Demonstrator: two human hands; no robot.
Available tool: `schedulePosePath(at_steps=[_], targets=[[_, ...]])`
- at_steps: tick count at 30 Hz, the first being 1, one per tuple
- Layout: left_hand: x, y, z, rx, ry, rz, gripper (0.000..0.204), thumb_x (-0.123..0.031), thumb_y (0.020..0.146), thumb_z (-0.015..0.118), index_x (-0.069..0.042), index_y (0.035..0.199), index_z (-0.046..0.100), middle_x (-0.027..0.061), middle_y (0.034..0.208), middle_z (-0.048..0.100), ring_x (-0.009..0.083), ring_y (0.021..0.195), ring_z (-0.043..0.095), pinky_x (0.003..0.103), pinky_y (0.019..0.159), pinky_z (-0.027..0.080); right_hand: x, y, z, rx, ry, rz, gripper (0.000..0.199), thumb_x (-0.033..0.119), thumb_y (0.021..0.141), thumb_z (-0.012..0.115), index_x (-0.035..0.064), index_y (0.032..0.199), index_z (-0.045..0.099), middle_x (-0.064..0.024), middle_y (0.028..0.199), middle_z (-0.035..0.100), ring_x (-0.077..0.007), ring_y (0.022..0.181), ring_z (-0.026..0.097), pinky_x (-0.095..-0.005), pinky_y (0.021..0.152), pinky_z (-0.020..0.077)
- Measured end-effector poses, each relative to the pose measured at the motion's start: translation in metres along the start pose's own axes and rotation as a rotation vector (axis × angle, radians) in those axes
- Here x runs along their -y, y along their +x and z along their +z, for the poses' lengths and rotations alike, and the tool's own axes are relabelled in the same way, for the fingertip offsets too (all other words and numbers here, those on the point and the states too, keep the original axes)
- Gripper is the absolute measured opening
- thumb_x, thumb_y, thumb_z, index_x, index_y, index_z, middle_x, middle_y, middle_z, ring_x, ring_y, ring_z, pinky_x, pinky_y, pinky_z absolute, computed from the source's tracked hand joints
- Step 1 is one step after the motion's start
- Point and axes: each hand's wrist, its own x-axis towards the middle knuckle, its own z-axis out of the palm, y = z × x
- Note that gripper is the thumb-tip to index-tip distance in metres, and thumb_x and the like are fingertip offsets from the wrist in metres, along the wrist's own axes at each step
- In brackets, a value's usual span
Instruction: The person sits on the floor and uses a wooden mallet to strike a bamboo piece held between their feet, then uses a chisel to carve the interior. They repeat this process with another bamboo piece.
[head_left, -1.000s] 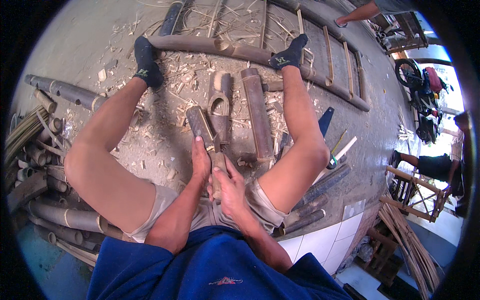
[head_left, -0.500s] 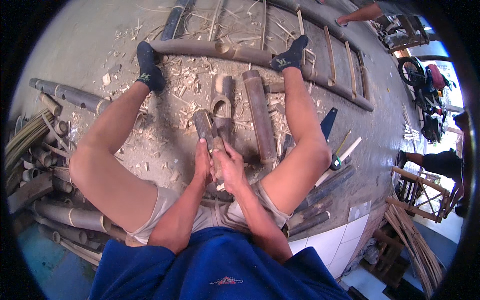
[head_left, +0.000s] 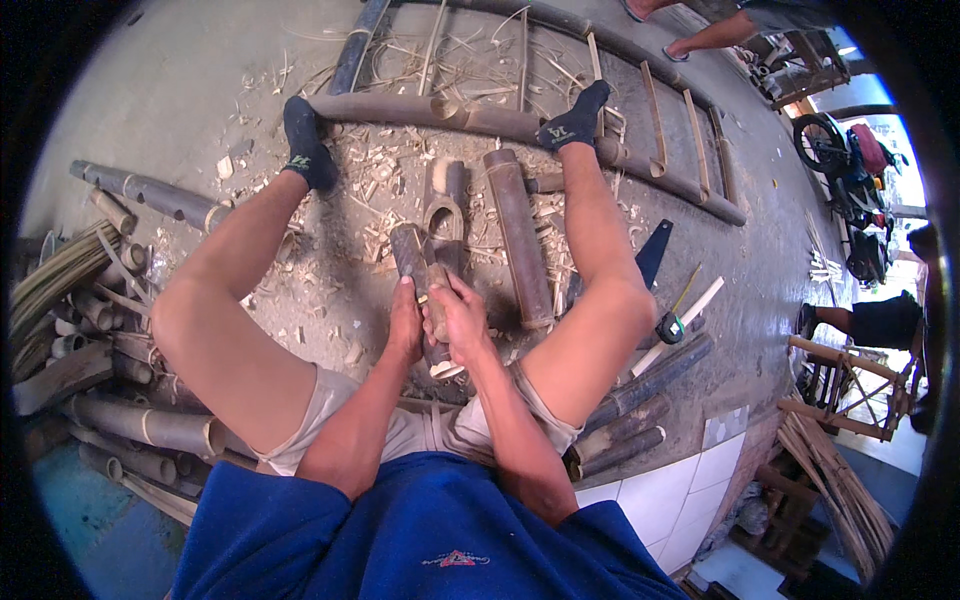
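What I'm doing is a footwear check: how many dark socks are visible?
2 clearly: left sock by the bamboo rail, right sock farther right along it, both worn by the camera wearer. Dark footwear, far right, is too small to identify.

Head view: left camera of a side-by-side fisheye pair, worn on the head. Looks steeply down from above the blue shirt (head_left: 430,530), facing past it across the floor (head_left: 190,90). Shirt nearest; held bamboo piece (head_left: 407,245) close, beyond shirt; ladder-like bamboo frame (head_left: 495,122) farther beyond; motorcycle (head_left: 850,200) far to shirt's right.
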Motion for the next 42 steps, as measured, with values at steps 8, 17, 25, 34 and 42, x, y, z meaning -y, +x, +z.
schedulePosePath(at_steps=[8,17,25,34,42], targets=[[0.003,0.018,-0.008,0.05,-0.014,0.128,0.046,-0.061,0.104,0.04,-0.017,0.107,0.054,-0.0026,0.068,0.047,0.0144,0.057,0.046,0.032,0.054,0.044,-0.002,0.03,0.0,0.024,-0.033,-0.029,0.032,0.02,0.099,0.06,0.0108,0.13,0.064,-0.0038,0.07,0.059,-0.0138,0.048,0.055,-0.0302,0.038,0.0427],[0.004,0.018,0.007,0.02,-0.128,0.128,0.046,-0.058,0.106,0.039,-0.016,0.112,0.055,-0.0002,0.077,0.053,0.0153,0.061,0.049,0.034,0.058,0.047,0.004,0.037,-0.006,0.057,-0.286,-0.088,0.037,0.021,0.1,0.058,0.0121,0.136,0.061,-0.0019,0.074,0.059,-0.0116,0.052,0.054,-0.0295,0.04,0.043],[-0.002,0.002,-0.005,0.025,-0.022,0.151,0.045,-0.056,0.106,0.039,-0.015,0.118,0.054,0.0026,0.08,0.058,0.0163,0.058,0.053,0.033,0.048,0.045,0.008,0.02,0.002,0.034,-0.057,0.077,0.031,0.023,0.102,0.057,0.0108,0.131,0.06,-0.0064,0.074,0.062,-0.0156,0.048,0.056,-0.0323,0.038,0.0435],[0.017,0.037,-0.021,0.035,-0.054,0.173,0.038,-0.054,0.107,0.042,-0.018,0.115,0.055,-0.005,0.08,0.047,0.0085,0.061,0.043,0.027,0.054,0.041,-0.008,0.041,0.013,-0.039,-0.142,-0.069,0.03,0.025,0.101,0.06,0.015,0.129,0.064,-0.0022,0.07,0.058,-0.0128,0.048,0.053,-0.03,0.038,0.0416],[0.011,0.036,-0.015,-0.006,-0.092,0.213,0.044,-0.055,0.107,0.042,-0.015,0.117,0.059,-0.0022,0.085,0.053,0.0131,0.065,0.048,0.031,0.063,0.046,0.003,0.055,0.018,-0.025,-0.1,-0.024,0.032,0.023,0.1,0.061,0.0111,0.129,0.063,-0.0036,0.075,0.06,-0.0133,0.049,0.053,-0.0303,0.04,0.0442]])
